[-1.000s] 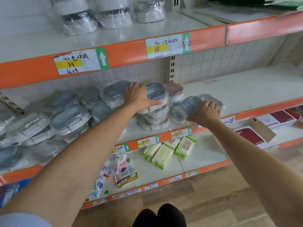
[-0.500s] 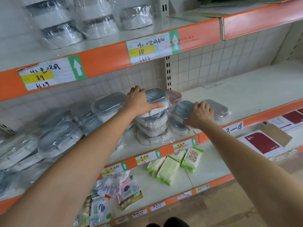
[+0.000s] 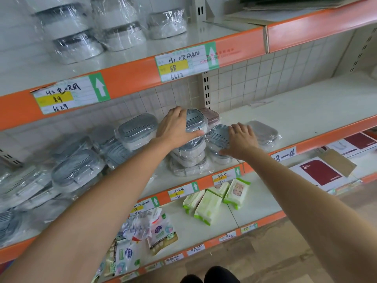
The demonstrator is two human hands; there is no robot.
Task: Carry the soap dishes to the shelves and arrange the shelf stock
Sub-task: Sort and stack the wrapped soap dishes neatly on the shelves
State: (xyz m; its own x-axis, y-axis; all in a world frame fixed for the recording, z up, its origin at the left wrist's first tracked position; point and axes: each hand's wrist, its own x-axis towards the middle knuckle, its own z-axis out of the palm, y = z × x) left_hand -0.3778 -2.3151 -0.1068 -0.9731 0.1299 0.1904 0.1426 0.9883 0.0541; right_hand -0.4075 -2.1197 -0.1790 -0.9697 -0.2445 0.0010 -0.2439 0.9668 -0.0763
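Several grey-lidded soap dishes in clear wrap lie on the middle shelf [image 3: 306,111]. My left hand [image 3: 175,127] lies over the top dish [image 3: 194,119] of a stack, fingers spread across its lid and thumb along the front. My right hand [image 3: 241,139] rests flat on a tilted grey dish [image 3: 219,133] leaning against that stack. A pink dish [image 3: 210,116] stands behind the stack. Another wrapped dish [image 3: 263,132] lies flat just right of my right hand. A loose pile of dishes [image 3: 77,170] fills the shelf's left part.
The top shelf holds wrapped white-and-black containers [image 3: 122,31]. Below, packs of wet wipes [image 3: 208,205] and sachets [image 3: 161,233] lie on the lower shelf, with red-and-white boxes [image 3: 318,172] to the right. Orange shelf rails carry price labels [image 3: 183,62].
My right hand has opened from a curled grip to flat fingers on the tilted dish, which now leans closer to the stack. My left hand stays on the stack's top dish.
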